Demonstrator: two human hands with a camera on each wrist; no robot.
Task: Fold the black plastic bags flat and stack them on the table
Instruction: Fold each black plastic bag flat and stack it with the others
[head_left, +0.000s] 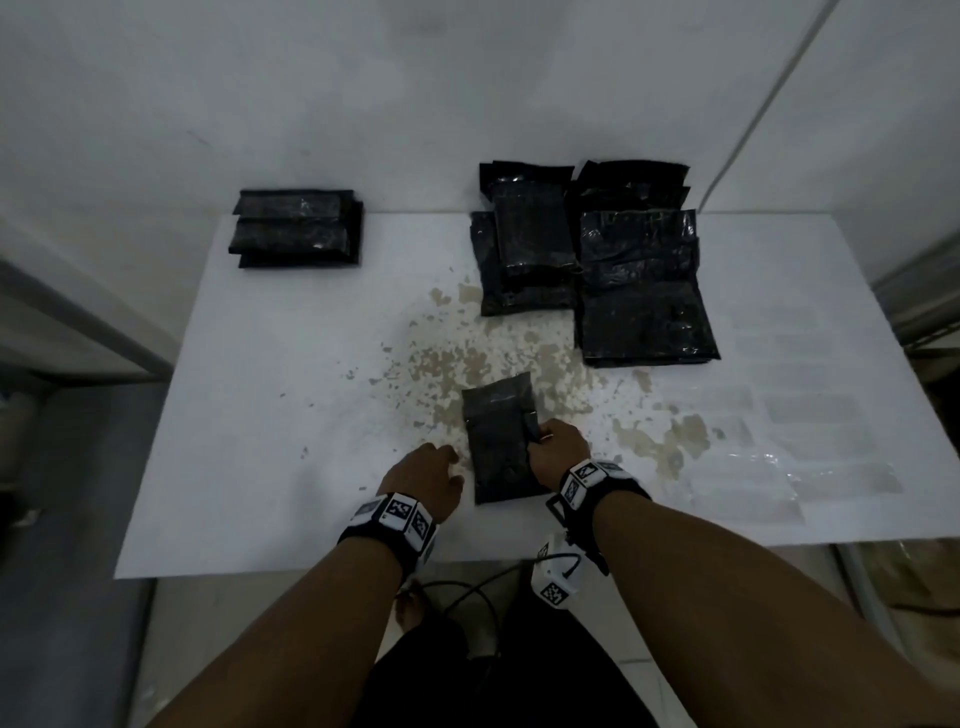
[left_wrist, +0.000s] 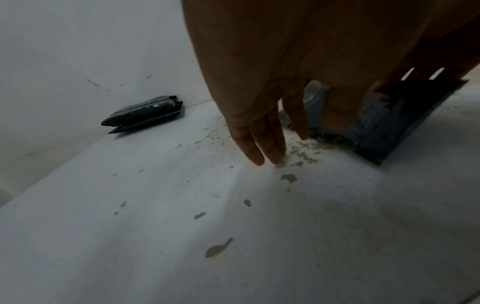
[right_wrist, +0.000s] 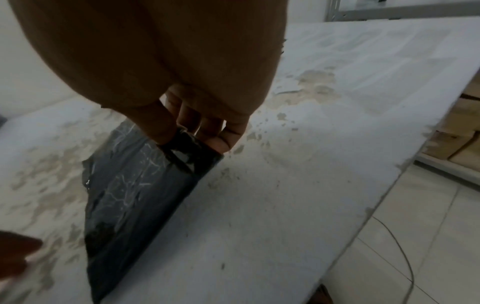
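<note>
Head view, folded stack (head_left: 297, 228) far left, unfolded bags (head_left: 644, 291) beyond right hand (head_left: 558, 447)

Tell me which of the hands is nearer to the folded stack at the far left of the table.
Left. The left hand is open over the table, on the folded stack's side. The right hand is farther right, pinching the right edge of the black bag in front of the person.
</note>
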